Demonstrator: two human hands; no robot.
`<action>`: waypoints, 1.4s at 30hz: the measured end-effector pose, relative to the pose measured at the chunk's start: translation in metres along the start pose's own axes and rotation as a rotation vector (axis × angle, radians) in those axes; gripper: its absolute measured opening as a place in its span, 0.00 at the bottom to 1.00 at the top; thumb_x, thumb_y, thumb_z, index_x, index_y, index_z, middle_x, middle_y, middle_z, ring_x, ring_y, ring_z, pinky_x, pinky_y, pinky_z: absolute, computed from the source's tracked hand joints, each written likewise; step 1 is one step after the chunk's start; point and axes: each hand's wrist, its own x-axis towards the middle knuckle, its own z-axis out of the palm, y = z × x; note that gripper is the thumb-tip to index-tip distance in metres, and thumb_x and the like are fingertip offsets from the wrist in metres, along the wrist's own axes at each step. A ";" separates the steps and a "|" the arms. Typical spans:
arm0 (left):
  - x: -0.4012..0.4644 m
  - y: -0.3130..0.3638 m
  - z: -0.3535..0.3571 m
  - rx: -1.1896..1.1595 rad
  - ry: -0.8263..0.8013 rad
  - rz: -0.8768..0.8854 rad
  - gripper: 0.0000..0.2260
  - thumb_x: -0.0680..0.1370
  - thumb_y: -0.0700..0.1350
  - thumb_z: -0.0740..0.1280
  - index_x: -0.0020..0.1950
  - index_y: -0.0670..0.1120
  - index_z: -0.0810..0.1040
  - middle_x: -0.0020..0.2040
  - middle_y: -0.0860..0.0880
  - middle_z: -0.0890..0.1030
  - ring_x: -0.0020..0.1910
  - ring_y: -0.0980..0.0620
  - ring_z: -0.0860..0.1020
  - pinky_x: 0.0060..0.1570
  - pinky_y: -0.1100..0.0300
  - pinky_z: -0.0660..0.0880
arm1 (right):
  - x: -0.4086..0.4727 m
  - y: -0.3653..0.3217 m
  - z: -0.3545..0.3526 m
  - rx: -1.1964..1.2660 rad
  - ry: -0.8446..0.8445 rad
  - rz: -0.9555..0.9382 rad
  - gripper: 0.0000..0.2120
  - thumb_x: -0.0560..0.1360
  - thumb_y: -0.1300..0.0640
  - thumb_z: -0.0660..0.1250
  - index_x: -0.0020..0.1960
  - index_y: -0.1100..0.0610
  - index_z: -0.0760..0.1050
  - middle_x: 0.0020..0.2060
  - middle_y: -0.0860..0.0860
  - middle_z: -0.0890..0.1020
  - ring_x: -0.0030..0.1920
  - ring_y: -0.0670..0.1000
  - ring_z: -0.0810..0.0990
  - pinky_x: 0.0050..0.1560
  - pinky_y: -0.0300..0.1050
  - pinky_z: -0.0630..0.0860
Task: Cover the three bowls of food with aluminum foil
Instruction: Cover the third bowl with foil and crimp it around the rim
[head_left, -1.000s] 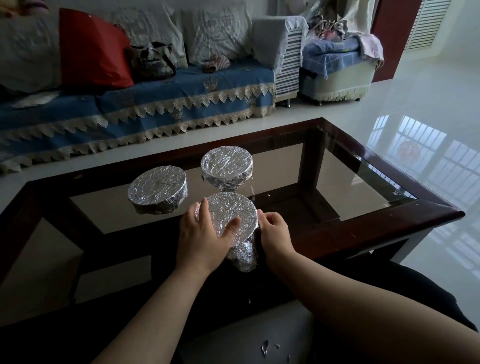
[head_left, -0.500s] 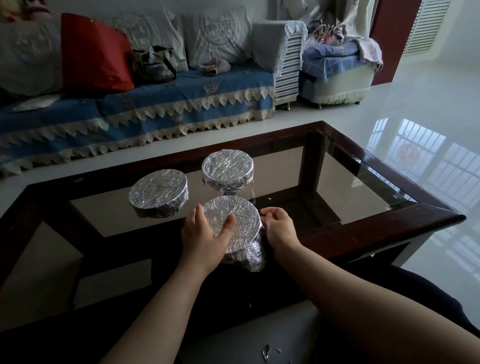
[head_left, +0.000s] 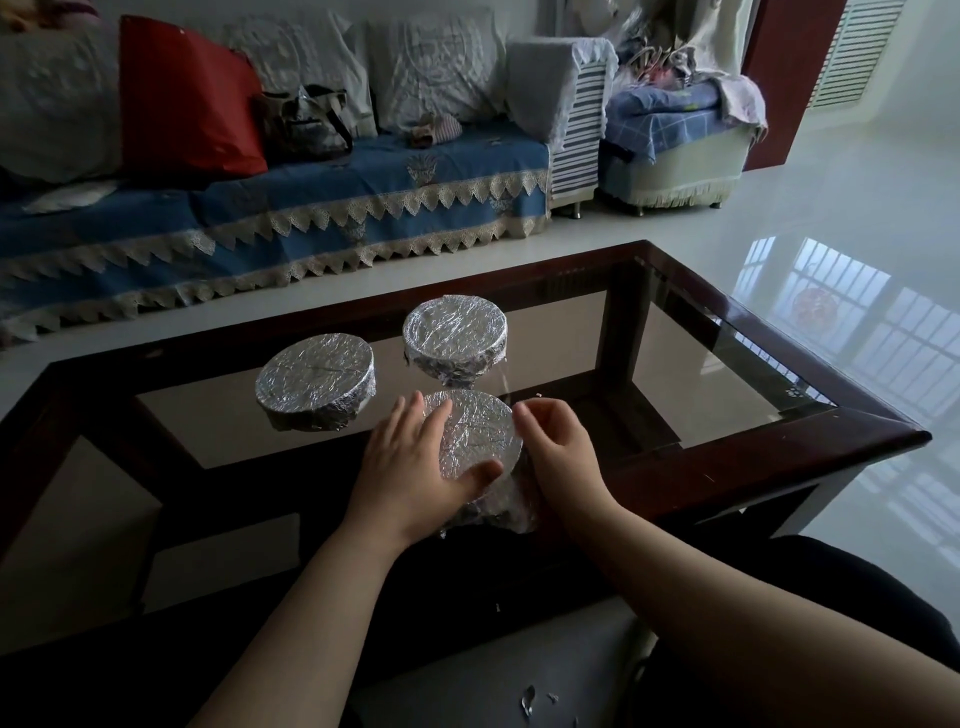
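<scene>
The left hand (head_left: 410, 467), fingers spread, is pressing foil onto the near bowl (head_left: 475, 436); the right hand (head_left: 558, 447), curled, is crimping its side. Next: tucking the loose edge.

Glass-topped table (head_left: 769, 431) — wood-framed — bears 3 foil-covered bowls (head_left: 315, 382).

A red cushion (head_left: 182, 98) and a dark bag (head_left: 304, 124) sat on the blue-covered sofa (head_left: 311, 208). Foil scraps (head_left: 530, 699) lay on the floor.
</scene>
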 end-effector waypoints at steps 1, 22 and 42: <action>0.000 0.000 0.001 0.000 -0.009 -0.011 0.58 0.55 0.83 0.36 0.78 0.53 0.49 0.79 0.46 0.47 0.78 0.50 0.43 0.74 0.51 0.43 | -0.004 0.001 0.001 0.019 -0.029 0.023 0.09 0.75 0.50 0.68 0.51 0.55 0.77 0.44 0.47 0.82 0.45 0.42 0.80 0.41 0.32 0.74; -0.005 0.008 0.000 -0.014 0.022 -0.091 0.64 0.51 0.84 0.36 0.78 0.48 0.52 0.79 0.42 0.50 0.77 0.46 0.47 0.74 0.51 0.45 | -0.003 0.014 0.018 0.279 0.104 0.402 0.12 0.77 0.51 0.66 0.39 0.57 0.72 0.32 0.53 0.78 0.35 0.53 0.77 0.43 0.52 0.77; -0.015 0.023 -0.015 0.127 -0.017 -0.248 0.51 0.64 0.77 0.35 0.78 0.46 0.46 0.77 0.40 0.55 0.75 0.40 0.53 0.71 0.48 0.53 | -0.017 0.014 0.002 -0.189 -0.017 -0.068 0.11 0.79 0.48 0.61 0.58 0.52 0.72 0.49 0.44 0.79 0.49 0.44 0.79 0.51 0.43 0.76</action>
